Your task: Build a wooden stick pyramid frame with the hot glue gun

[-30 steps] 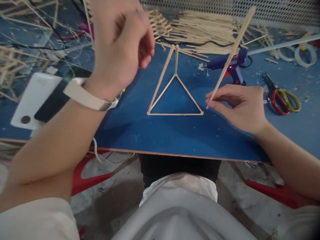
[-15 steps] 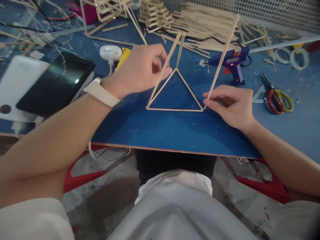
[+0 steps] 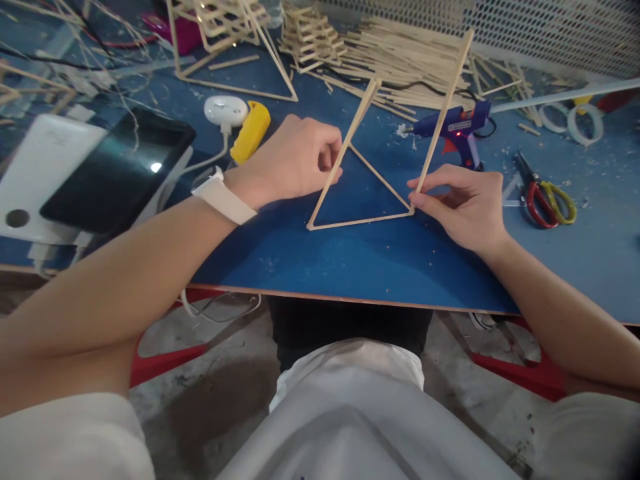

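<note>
A triangle of thin wooden sticks (image 3: 361, 220) lies on the blue board (image 3: 350, 267), with two more sticks rising from its left and far corners to meet at a peak. My left hand (image 3: 295, 160), a pale watch on its wrist, is closed in a pinch on the stick frame near its left sloping edge. My right hand (image 3: 463, 200) pinches a separate long wooden stick (image 3: 443, 110). That stick stands tilted, its lower end at the triangle's right corner and its top leaning away from me.
A blue glue gun (image 3: 457, 127) lies behind my right hand, red and yellow scissors (image 3: 543, 197) to its right. A stack of sticks (image 3: 405, 60) and built stick frames (image 3: 225, 40) fill the back. A dark tablet (image 3: 117, 170), white box and yellow object (image 3: 250, 133) sit left.
My left hand came down from near the camera and took hold of the stick frame. The frame's peak has shifted to the right. My right hand kept its stick at the right corner.
</note>
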Action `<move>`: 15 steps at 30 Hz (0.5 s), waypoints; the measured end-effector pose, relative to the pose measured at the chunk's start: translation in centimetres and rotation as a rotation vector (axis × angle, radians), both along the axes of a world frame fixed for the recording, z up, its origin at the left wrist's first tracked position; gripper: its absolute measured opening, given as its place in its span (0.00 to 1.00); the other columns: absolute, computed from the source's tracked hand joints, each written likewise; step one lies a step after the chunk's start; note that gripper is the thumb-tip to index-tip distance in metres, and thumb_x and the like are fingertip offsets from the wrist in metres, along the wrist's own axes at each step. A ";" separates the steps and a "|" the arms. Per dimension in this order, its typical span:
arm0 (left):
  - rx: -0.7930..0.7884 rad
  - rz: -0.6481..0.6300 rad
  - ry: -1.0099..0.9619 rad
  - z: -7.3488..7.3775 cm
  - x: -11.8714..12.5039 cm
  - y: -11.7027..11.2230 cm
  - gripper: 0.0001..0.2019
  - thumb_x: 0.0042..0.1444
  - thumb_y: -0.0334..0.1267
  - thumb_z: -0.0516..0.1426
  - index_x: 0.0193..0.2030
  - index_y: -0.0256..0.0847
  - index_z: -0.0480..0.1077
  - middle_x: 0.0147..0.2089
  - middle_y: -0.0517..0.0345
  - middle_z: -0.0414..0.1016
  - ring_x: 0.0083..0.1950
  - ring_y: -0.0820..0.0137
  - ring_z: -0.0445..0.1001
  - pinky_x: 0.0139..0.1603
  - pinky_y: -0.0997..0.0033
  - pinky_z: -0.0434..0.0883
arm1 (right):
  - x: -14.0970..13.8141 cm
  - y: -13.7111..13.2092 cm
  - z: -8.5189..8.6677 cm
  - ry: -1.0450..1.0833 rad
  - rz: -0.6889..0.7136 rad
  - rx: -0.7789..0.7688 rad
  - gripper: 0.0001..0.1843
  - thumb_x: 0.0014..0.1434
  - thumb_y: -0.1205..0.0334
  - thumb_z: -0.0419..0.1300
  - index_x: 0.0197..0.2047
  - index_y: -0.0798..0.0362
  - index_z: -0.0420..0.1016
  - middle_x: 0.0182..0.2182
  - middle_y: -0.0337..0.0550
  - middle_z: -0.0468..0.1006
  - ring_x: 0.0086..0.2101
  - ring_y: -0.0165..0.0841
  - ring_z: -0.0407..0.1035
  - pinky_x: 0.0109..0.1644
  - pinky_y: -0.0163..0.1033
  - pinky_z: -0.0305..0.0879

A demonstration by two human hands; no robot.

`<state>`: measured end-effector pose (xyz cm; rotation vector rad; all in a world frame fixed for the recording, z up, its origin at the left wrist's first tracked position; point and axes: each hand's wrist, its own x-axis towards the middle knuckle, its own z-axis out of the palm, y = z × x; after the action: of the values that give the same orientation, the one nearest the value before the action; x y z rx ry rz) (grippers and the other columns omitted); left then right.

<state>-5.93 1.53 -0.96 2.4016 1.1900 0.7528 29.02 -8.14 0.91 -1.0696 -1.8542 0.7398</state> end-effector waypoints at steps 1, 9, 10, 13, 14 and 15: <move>-0.029 0.002 0.017 0.7 0.2 -0.5 0.09 0.55 0.48 0.71 0.36 0.51 0.79 0.32 0.61 0.86 0.34 0.63 0.81 0.42 0.58 0.76 | 0.0 0.0 0.1 -0.014 -0.009 0.009 0.11 0.70 0.42 0.82 0.51 0.33 0.96 0.49 0.40 0.93 0.40 0.43 0.86 0.37 0.51 0.88; -0.081 0.037 0.079 2.9 0.8 -2.1 0.07 0.56 0.49 0.68 0.35 0.51 0.81 0.36 0.57 0.89 0.38 0.59 0.86 0.48 0.56 0.82 | 0.4 0.1 0.6 -0.047 -0.016 0.037 0.09 0.70 0.50 0.83 0.52 0.35 0.97 0.47 0.39 0.94 0.42 0.41 0.87 0.36 0.45 0.86; -0.075 0.032 0.078 2.9 0.8 -2.0 0.07 0.56 0.49 0.68 0.35 0.51 0.81 0.36 0.57 0.90 0.38 0.59 0.85 0.48 0.56 0.81 | 0.5 0.1 0.6 -0.049 -0.014 0.037 0.09 0.69 0.51 0.83 0.52 0.35 0.97 0.47 0.39 0.94 0.43 0.41 0.87 0.36 0.45 0.85; -0.057 0.018 0.080 2.6 0.7 -1.8 0.08 0.58 0.51 0.67 0.35 0.51 0.81 0.36 0.57 0.90 0.38 0.60 0.84 0.47 0.55 0.81 | 0.6 0.1 0.5 -0.053 -0.015 0.031 0.08 0.69 0.51 0.83 0.51 0.36 0.97 0.48 0.40 0.94 0.43 0.41 0.88 0.37 0.45 0.86; -0.049 0.017 0.081 2.5 0.6 -1.8 0.09 0.58 0.52 0.67 0.35 0.51 0.81 0.36 0.58 0.89 0.37 0.61 0.84 0.47 0.55 0.81 | 0.7 0.1 0.5 -0.055 -0.015 0.027 0.08 0.69 0.51 0.83 0.51 0.36 0.97 0.48 0.40 0.94 0.44 0.41 0.88 0.37 0.45 0.86; -0.044 0.011 0.087 2.4 0.6 -1.7 0.10 0.60 0.52 0.67 0.36 0.51 0.81 0.36 0.59 0.89 0.37 0.63 0.83 0.47 0.56 0.80 | 0.7 0.1 0.5 -0.056 -0.013 0.022 0.07 0.69 0.52 0.83 0.50 0.37 0.97 0.48 0.40 0.94 0.43 0.41 0.88 0.38 0.45 0.86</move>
<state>-5.36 -0.20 1.46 2.4158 1.2409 0.6248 29.70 -8.00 1.42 -1.0975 -1.8970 0.6860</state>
